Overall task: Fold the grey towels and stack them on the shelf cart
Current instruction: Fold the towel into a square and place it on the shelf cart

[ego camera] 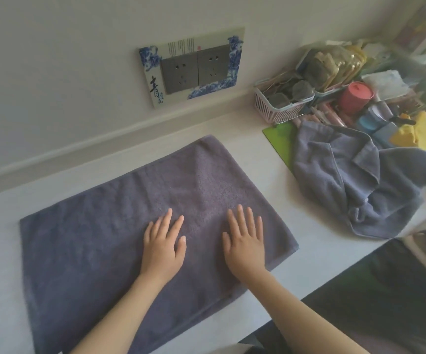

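Head view: I see grey towel (120, 226) spread flat on white table (245, 154). Left hand (162, 247) and right hand (245, 242) press on it, fingers straight, slightly apart, gripping nothing. I judge smoothing step; next move needs pinching one edge, folding over. Unfolded towel pile (360, 185) waits at right. Shelf cart not identifiable.

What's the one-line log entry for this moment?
left hand flat on spread grey terry towel | right hand flat beside it | crumpled grey towel pile waiting
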Available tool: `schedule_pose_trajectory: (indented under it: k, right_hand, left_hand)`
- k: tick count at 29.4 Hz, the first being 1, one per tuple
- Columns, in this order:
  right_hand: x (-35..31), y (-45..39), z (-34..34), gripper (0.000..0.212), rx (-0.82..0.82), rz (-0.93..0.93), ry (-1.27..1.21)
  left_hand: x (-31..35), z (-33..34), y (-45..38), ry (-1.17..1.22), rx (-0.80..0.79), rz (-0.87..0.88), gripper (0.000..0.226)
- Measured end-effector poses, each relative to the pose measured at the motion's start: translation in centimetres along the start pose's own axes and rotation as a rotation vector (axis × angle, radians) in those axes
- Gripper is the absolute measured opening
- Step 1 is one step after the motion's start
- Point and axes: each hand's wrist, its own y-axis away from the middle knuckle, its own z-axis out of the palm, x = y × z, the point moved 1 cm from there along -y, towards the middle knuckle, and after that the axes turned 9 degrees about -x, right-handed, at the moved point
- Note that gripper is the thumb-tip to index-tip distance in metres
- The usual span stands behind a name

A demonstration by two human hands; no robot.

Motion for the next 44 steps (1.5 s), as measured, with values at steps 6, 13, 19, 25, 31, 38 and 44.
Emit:
schedule_pose_trajectory:
  k: [6,13,19,25,31,38,44]
  right_hand:
    - [-4.2,3.4,2.8,0.060,-0.203,-0.399,0.111]
    - [-1.6,-5.2,-1.6,0.059,-0.236,-0.306,0.344]
    - [-4.5,-6.2,-5.1,0.054,-0.233,-0.012,0.375]
    - [-7.8,2.2,2.0,0.068,-0.191,-0.204,0.075]
    - [-7.4,4.4,2.1,0.039,-0.019,-0.191,-0.035]
    - [-7.7,-0.1,2.0,0.060,-0.107,-0.094,0.015]
    - [-3.2,-3.0,1.0,0.068,-0.087,0.145,0.063]
  left_hand:
    - [-6.4,-1.9,-0.6,-0.161,-0.162,-0.259,0.073]
    - [-9.5,-5.2,0.0,-0.234,-0.207,-0.326,0.063]
    - [-5.9,-5.7,3.1,-0.285,-0.247,-0.259,0.070]
    - [-2.1,-5.0,9.0,-0.315,-0.327,-0.033,0.045]
    - [-3.4,-3.5,8.5,-0.170,-0.103,0.126,0.038]
    - [-4.3,-3.0,-0.2,-0.206,-0.255,0.157,0.072]
    - [-7.8,-3.6,-4.9,-0.211,-0.133,-0.098,0.080]
